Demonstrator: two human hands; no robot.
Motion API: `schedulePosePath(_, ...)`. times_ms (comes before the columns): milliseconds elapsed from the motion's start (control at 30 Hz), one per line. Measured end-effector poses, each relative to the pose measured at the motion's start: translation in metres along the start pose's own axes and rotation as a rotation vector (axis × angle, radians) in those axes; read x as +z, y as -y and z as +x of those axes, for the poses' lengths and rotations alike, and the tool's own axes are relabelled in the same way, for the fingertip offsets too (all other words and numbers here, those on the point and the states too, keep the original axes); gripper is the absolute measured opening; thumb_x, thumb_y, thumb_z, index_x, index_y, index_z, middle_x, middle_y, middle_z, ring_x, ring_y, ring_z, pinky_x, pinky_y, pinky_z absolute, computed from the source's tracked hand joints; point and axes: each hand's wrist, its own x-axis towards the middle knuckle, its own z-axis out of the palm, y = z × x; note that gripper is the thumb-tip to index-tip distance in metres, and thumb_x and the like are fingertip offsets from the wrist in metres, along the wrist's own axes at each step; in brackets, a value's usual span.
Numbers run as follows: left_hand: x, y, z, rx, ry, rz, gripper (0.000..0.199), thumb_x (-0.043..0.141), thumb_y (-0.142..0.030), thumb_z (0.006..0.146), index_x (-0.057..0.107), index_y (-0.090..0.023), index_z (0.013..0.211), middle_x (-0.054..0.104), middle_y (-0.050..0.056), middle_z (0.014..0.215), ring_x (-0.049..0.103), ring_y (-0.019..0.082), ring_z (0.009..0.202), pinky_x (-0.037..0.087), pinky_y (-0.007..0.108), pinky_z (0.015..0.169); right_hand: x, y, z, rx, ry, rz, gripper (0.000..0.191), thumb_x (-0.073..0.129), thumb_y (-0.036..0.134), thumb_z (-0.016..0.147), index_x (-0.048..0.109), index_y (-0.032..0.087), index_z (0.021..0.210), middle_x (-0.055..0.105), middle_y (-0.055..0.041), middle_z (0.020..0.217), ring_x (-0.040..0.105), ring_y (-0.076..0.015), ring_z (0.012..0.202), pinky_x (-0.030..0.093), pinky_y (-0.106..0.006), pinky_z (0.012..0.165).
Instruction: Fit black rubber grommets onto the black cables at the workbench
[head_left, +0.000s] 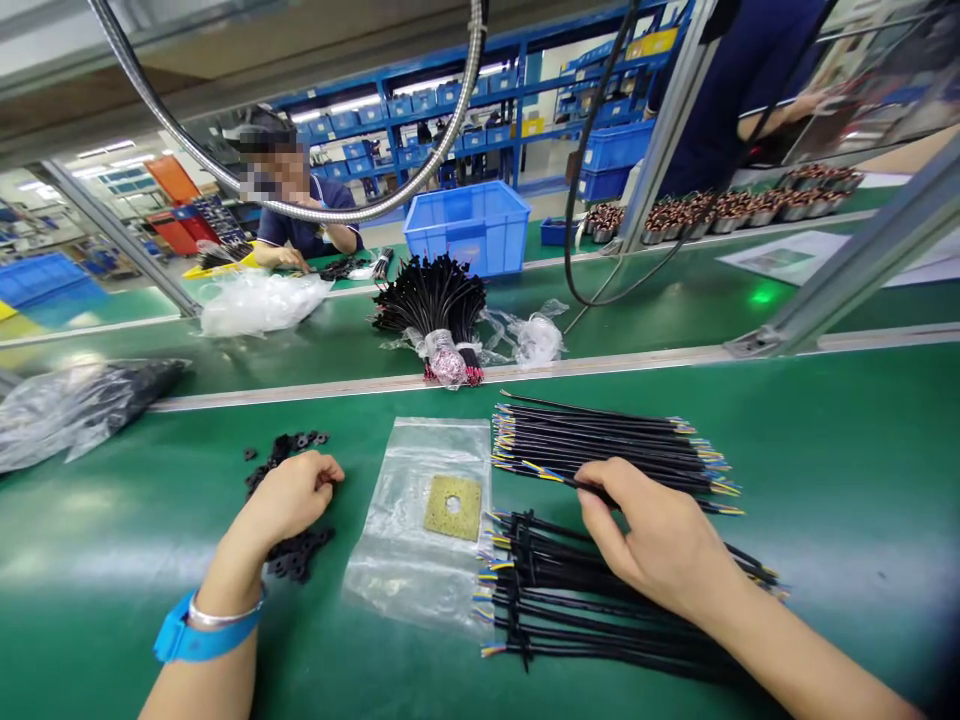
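My right hand [652,525] pinches a black cable [577,484] near one end, where blue, yellow and white wires stick out. It is above two groups of cables. The farther cables [592,432] lie side by side with bare coloured ends. Nearer me, several cables [600,600] carry small black pieces close to their left ends. My left hand [296,495] is at a scattered pile of small black parts [300,555], fingers curled together. Whatever lies between those fingertips is hidden. A clear plastic bag [412,580] with a yellowish square pad [453,507] on it lies between my hands.
Beyond the metal rail [337,387] stands a bundle of black cables [431,300] in plastic wrap. Behind it is a blue bin [469,230]. A co-worker [315,215] sits opposite. A metal hose [300,210] hangs overhead. A dark plastic-wrapped bag [82,405] lies left.
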Motion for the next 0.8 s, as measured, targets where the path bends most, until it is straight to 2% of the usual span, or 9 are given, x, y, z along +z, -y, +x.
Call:
schedulePosePath(100, 0.000, -0.005, -0.003, 0.011, -0.116, -0.138, 0.019, 0.052, -0.024, 0.079, 0.068, -0.021, 0.089, 0.073, 0.006, 0.092, 0.066, 0.024, 0.086, 0.048, 0.033, 0.077, 0.000, 0.001, 0.000, -0.010, -0.003, 0.026, 0.013, 0.044, 0.020, 0.094, 0.054, 0.016, 0.100, 0.060, -0.0028, 0.085, 0.059, -0.0151, 0.072, 0.046, -0.027, 0.063)
schedulePosePath(167, 0.005, -0.021, -0.006, 0.057, -0.155, -0.453, 0.018, 0.059, -0.031, 0.079, 0.067, -0.021, 0.092, 0.072, 0.004, 0.088, 0.066, 0.022, 0.082, 0.050, 0.032, 0.075, 0.000, 0.002, 0.001, -0.014, -0.013, 0.043, 0.012, 0.044, 0.019, 0.094, 0.055, 0.016, 0.099, 0.059, -0.0027, 0.083, 0.058, -0.0150, 0.071, 0.045, -0.027, 0.063)
schedulePosePath(233, 0.016, -0.045, -0.010, 0.107, -0.069, -0.869, 0.022, 0.066, -0.036, 0.077, 0.067, -0.019, 0.090, 0.072, 0.004, 0.083, 0.067, 0.019, 0.075, 0.053, 0.031, 0.073, 0.000, 0.003, 0.001, -0.017, -0.015, 0.060, 0.012, 0.045, 0.018, 0.093, 0.055, 0.016, 0.098, 0.059, -0.0028, 0.083, 0.058, -0.0149, 0.072, 0.045, -0.027, 0.064)
schedulePosePath(300, 0.030, -0.071, -0.014, 0.114, 0.123, -1.188, 0.027, 0.074, -0.036, 0.072, 0.069, -0.016, 0.090, 0.073, 0.005, 0.080, 0.068, 0.017, 0.072, 0.054, 0.029, 0.073, -0.001, 0.004, 0.000, -0.024, -0.015, 0.074, 0.011, 0.045, 0.017, 0.093, 0.055, 0.017, 0.099, 0.060, -0.0030, 0.084, 0.058, -0.0150, 0.073, 0.045, -0.027, 0.064)
schedulePosePath(367, 0.044, -0.093, -0.016, 0.089, 0.269, -1.357, 0.033, 0.079, -0.033, 0.068, 0.070, -0.015, 0.094, 0.075, 0.006, 0.082, 0.069, 0.016, 0.074, 0.054, 0.028, 0.075, -0.002, 0.006, 0.000, -0.031, -0.016, 0.084, 0.012, 0.045, 0.016, 0.093, 0.055, 0.017, 0.100, 0.060, -0.0031, 0.085, 0.058, -0.0150, 0.073, 0.045, -0.027, 0.065)
schedulePosePath(433, 0.055, -0.106, -0.015, 0.068, 0.293, -1.400, 0.035, 0.080, -0.032, 0.067, 0.071, -0.015, 0.096, 0.076, 0.006, 0.082, 0.070, 0.016, 0.075, 0.054, 0.028, 0.075, -0.002, 0.007, -0.001, -0.040, -0.017, 0.093, 0.012, 0.045, 0.016, 0.093, 0.055, 0.016, 0.100, 0.060, -0.0034, 0.085, 0.058, -0.0152, 0.073, 0.045, -0.027, 0.065)
schedulePosePath(533, 0.067, -0.113, -0.012, 0.131, 0.106, -1.206, 0.021, 0.070, -0.031, 0.077, 0.071, -0.015, 0.092, 0.075, 0.006, 0.078, 0.068, 0.017, 0.072, 0.054, 0.030, 0.072, -0.003, 0.010, -0.001, -0.056, -0.006, 0.103, 0.013, 0.044, 0.015, 0.092, 0.055, 0.016, 0.100, 0.059, -0.0038, 0.084, 0.057, -0.0155, 0.073, 0.045, -0.027, 0.064)
schedulePosePath(667, 0.075, -0.118, -0.011, 0.485, -0.258, -0.555, 0.013, 0.057, -0.022, 0.088, 0.070, -0.018, 0.088, 0.072, 0.007, 0.088, 0.064, 0.020, 0.083, 0.051, 0.035, 0.078, -0.003, 0.014, -0.002, -0.076, 0.015, 0.116, 0.016, 0.043, 0.014, 0.093, 0.056, 0.017, 0.102, 0.059, -0.0039, 0.083, 0.056, -0.0157, 0.071, 0.044, -0.028, 0.063)
schedulePosePath(800, 0.072, -0.127, -0.017, 0.670, -0.331, -0.079, 0.013, 0.056, -0.019, 0.088, 0.068, -0.018, 0.085, 0.067, 0.007, 0.096, 0.057, 0.023, 0.088, 0.049, 0.037, 0.075, -0.004, 0.018, -0.004, -0.091, 0.037, 0.140, 0.017, 0.043, 0.014, 0.093, 0.057, 0.016, 0.103, 0.058, -0.0041, 0.082, 0.056, -0.0157, 0.072, 0.044, -0.028, 0.064)
